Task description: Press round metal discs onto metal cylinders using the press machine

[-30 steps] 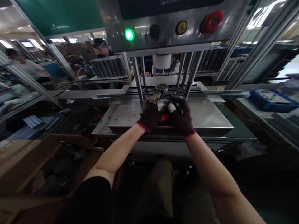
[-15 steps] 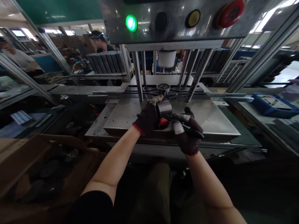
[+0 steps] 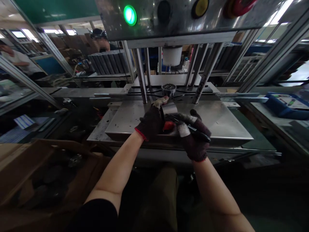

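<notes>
My left hand (image 3: 151,121), in a dark knit glove with a red cuff and a worn pale fingertip, is shut on a short shiny metal cylinder (image 3: 171,109). A red part (image 3: 168,126) shows just below the cylinder, partly hidden by the fingers. My right hand (image 3: 194,134), in a matching glove with white tape on a finger, grips a black marker pen (image 3: 198,133). The pen's tip points left, close to the cylinder. Both hands are above a steel press plate (image 3: 217,122).
A round metal part (image 3: 169,90) sits behind the plate between the press's steel columns (image 3: 141,75). A control panel (image 3: 169,13) is overhead. A cardboard box (image 3: 79,153) of dark discs is at lower left. A blue tray (image 3: 282,104) and co-workers (image 3: 100,42) are nearby.
Compared with a second ago, my right hand has drawn back rightward from the cylinder, with the pen in it. The view has tilted slightly; the last half second shows little hand movement.
</notes>
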A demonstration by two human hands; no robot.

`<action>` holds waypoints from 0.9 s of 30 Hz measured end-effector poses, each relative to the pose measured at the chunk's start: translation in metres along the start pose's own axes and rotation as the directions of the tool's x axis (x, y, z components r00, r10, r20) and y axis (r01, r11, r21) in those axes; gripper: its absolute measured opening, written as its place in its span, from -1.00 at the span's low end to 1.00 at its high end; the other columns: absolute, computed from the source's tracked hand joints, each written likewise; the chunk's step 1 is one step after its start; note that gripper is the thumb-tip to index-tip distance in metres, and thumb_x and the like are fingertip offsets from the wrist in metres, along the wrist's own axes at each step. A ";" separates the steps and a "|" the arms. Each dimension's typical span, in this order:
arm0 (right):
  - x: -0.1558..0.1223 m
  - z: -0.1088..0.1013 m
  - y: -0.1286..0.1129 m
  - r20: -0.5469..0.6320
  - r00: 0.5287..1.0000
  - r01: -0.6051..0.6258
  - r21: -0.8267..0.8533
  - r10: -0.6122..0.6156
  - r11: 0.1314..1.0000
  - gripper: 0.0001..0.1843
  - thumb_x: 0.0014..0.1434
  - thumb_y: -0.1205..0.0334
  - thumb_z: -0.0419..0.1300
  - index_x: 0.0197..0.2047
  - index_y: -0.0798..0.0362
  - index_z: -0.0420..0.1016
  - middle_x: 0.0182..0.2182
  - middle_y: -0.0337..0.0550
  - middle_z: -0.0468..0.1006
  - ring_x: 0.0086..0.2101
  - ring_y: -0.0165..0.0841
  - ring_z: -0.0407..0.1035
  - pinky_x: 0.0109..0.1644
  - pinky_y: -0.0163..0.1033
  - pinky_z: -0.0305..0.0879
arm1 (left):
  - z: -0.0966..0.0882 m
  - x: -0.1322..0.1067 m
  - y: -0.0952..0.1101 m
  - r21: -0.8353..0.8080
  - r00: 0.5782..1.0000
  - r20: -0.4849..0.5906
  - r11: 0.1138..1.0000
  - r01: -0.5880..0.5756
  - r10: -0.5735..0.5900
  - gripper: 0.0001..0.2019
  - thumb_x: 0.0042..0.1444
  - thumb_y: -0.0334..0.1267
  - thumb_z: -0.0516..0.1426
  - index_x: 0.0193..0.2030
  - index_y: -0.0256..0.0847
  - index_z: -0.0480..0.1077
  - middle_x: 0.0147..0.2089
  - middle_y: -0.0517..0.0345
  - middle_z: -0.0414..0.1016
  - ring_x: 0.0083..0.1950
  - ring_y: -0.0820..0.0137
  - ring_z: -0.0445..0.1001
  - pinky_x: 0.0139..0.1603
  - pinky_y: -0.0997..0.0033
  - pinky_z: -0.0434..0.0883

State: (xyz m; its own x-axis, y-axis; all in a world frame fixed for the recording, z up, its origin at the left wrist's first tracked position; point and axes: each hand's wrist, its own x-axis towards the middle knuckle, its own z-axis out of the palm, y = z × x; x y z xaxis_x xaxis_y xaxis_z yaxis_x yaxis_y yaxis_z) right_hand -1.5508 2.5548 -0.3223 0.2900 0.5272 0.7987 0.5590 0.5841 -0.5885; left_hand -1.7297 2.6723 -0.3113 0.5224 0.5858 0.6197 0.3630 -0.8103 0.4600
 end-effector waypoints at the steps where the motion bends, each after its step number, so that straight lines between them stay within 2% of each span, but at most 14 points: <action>1: 0.001 0.001 -0.001 0.015 1.000 0.024 -0.006 -0.024 1.000 -0.78 0.40 0.02 0.35 -0.04 -0.10 0.80 -0.14 -0.18 0.83 -0.09 -0.14 0.74 0.53 0.28 0.44 | -0.001 0.000 0.000 0.007 1.000 0.002 1.000 -0.008 0.008 -0.09 0.21 0.30 0.44 0.48 -0.26 0.36 0.51 -0.39 0.47 0.58 -0.08 0.45 0.67 -0.20 0.38; 4: 0.002 0.003 -0.001 0.032 0.998 0.060 -0.021 -0.059 0.998 -0.79 0.38 0.04 0.38 -0.04 -0.11 0.80 -0.14 -0.18 0.83 -0.09 -0.14 0.73 0.55 0.30 0.42 | 0.000 0.000 -0.001 0.019 0.999 0.006 0.999 -0.035 0.035 -0.12 0.26 0.33 0.39 0.46 -0.30 0.37 0.50 -0.42 0.47 0.59 -0.08 0.44 0.68 -0.19 0.37; 10: -0.003 0.004 0.002 -0.034 0.999 0.022 0.016 -0.022 1.000 -0.81 0.42 0.04 0.37 -0.01 -0.14 0.79 -0.10 -0.19 0.83 -0.04 -0.12 0.74 0.50 0.27 0.47 | 0.006 -0.002 -0.006 0.015 0.997 -0.050 0.998 -0.058 0.059 -0.16 0.34 0.34 0.31 0.46 -0.30 0.34 0.54 -0.43 0.42 0.60 -0.03 0.43 0.68 -0.15 0.37; 15: -0.002 0.003 0.001 0.002 1.000 -0.002 0.041 0.002 0.999 -0.80 0.40 0.01 0.39 -0.02 -0.13 0.80 -0.10 -0.18 0.83 -0.04 -0.11 0.74 0.50 0.28 0.45 | 0.004 -0.001 -0.004 0.071 1.000 0.022 0.998 0.000 -0.001 -0.12 0.25 0.36 0.37 0.45 -0.28 0.37 0.52 -0.42 0.45 0.61 -0.14 0.40 0.70 -0.28 0.32; 21: -0.003 0.002 0.000 -0.051 0.995 -0.086 0.016 0.087 0.996 -0.76 0.40 -0.03 0.37 -0.05 -0.14 0.82 -0.11 -0.16 0.83 -0.03 -0.07 0.74 0.47 0.27 0.50 | 0.000 -0.001 0.005 -0.005 0.999 0.003 0.999 0.049 -0.049 -0.07 0.22 0.31 0.43 0.53 -0.24 0.34 0.57 -0.37 0.42 0.61 -0.09 0.42 0.69 -0.18 0.35; 27: -0.004 0.003 0.000 -0.057 0.995 -0.081 0.023 0.082 0.996 -0.80 0.39 0.00 0.37 -0.07 -0.15 0.81 -0.14 -0.19 0.83 -0.06 -0.08 0.74 0.47 0.29 0.50 | 0.002 -0.001 0.001 0.043 1.000 0.008 0.999 0.019 -0.020 -0.03 0.21 0.27 0.46 0.56 -0.26 0.30 0.57 -0.39 0.41 0.62 -0.11 0.40 0.71 -0.19 0.32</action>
State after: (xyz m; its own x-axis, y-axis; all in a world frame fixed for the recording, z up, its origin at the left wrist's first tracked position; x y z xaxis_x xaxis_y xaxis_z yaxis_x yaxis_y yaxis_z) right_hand -1.5544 2.5541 -0.3256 0.3789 0.5370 0.7537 0.5159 0.5536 -0.6537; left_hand -1.7281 2.6703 -0.3130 0.5216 0.6014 0.6052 0.4054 -0.7988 0.4444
